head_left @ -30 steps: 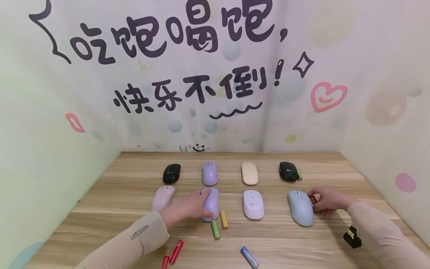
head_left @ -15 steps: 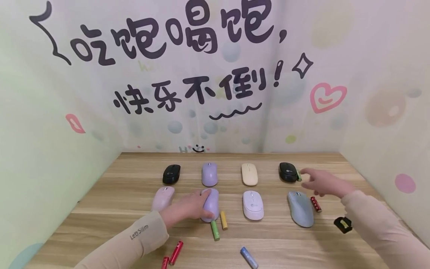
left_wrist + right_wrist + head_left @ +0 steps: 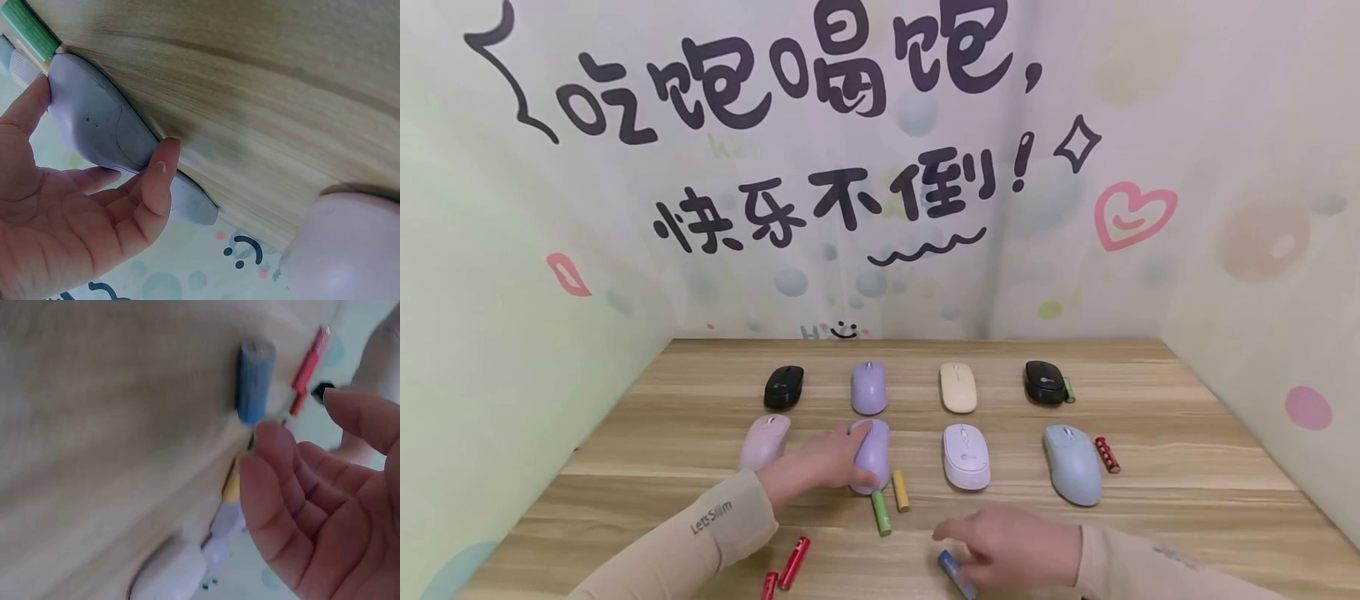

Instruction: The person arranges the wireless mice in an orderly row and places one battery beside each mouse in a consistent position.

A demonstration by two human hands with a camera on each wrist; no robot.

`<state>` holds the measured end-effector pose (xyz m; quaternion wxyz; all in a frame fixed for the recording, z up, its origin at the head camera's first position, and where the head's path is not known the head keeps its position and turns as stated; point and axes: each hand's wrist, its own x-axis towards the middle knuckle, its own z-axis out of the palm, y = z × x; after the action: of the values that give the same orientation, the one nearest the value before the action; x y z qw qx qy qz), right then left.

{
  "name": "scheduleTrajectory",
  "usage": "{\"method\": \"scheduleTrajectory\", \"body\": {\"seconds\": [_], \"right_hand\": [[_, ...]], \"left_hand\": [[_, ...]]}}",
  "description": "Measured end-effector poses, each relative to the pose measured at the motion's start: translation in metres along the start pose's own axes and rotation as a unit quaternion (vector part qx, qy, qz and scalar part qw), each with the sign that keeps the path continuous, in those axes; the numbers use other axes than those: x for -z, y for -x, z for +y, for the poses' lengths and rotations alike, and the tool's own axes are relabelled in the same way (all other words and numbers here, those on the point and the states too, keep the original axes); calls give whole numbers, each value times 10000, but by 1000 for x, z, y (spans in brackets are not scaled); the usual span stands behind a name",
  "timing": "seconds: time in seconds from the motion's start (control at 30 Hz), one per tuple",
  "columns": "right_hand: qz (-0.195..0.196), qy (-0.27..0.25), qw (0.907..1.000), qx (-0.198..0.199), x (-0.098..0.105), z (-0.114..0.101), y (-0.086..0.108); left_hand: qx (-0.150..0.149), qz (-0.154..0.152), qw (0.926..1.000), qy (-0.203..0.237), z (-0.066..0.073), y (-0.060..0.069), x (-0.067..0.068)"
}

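"Head view first: where does the right hand (image 3: 1011,546) stand?"

"Near side of the table (image 3: 647,492), right of centre, over the blue battery (image 3: 950,567). Its index finger reaches out to the left, past the battery's far end; the other fingers hang to the right of it and partly cover its side."

"Does it grasp the battery?"

"No. From the right wrist, the fingers are loosely bent and released, with the battery just beyond the fingertips (image 3: 275,440) rather than between them. Whether one fingertip touches it, I cannot tell."

"And the left hand (image 3: 812,461)?"

"That one grasps the near purple mouse (image 3: 874,454). The left wrist view shows the thumb against the mouse's near end and the other fingers bent along its body."

"What lies by that thumb?"

"A green battery (image 3: 881,512), right at the near end of the mouse; touching or only beside it, I cannot say. A yellow battery (image 3: 900,490) lies just to its right."

"Anything else about the hands?"

"Two red batteries (image 3: 784,573) lie nearer, to the left of the blue one. A white mouse (image 3: 966,457) sits on the far side of the right hand, and a pink mouse (image 3: 763,442) is left of the purple one, partly behind the left hand."
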<state>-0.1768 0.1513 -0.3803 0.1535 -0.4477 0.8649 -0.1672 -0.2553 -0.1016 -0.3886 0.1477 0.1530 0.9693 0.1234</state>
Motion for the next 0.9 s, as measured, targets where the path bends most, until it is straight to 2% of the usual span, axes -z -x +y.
{"method": "scheduleTrajectory", "body": {"seconds": [0.23, 0.4, 0.67, 0.9], "right_hand": [[-396, 315, 9987, -69, -21, -6, -9], [-622, 1, 9976, -292, -28, -6, -11], [-505, -182, 9961, -704, -33, -10, -14], [-414, -359, 9953, -802, -32, -10, -16]], "left_hand": [[-28, 0, 10000, 24, 1, 0, 0], [-29, 15, 10000, 3, 1, -1, 0], [-2, 40, 10000, -17, 1, -1, -1], [0, 28, 10000, -59, 1, -1, -1]]}}
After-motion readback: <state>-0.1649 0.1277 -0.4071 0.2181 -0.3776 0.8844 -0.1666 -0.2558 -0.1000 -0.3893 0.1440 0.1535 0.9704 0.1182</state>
